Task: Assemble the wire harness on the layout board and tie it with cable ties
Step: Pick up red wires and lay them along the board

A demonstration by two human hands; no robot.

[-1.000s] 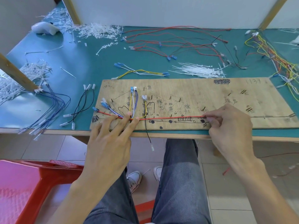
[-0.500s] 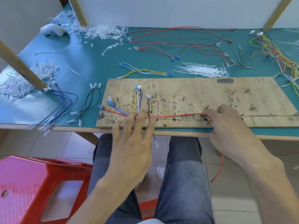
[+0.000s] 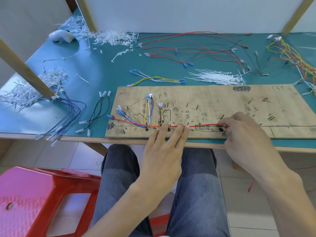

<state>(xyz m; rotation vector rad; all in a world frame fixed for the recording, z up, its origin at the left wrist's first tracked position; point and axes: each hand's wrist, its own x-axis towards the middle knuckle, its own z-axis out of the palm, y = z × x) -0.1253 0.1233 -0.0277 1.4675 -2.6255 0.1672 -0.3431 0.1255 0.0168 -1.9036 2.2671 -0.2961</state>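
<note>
Found one red wire stretched along near edge of one board, pressed down by left hand, fingers straight and slightly parted, pinched by right hand, fingers curled on it; one heap of ties behind.

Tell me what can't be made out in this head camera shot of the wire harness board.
All head view.
- The thin red wire past the right hand pinching it: covered by that hand and forearm.
- Marks under the fingers of the left hand: covered by them.
- Handwriting on the plywood layout board: too small, blurred.
- The tangle of yellow and orange wires: cut by the right edge.
- The red plastic stool: cut by left and bottom edges.
</note>
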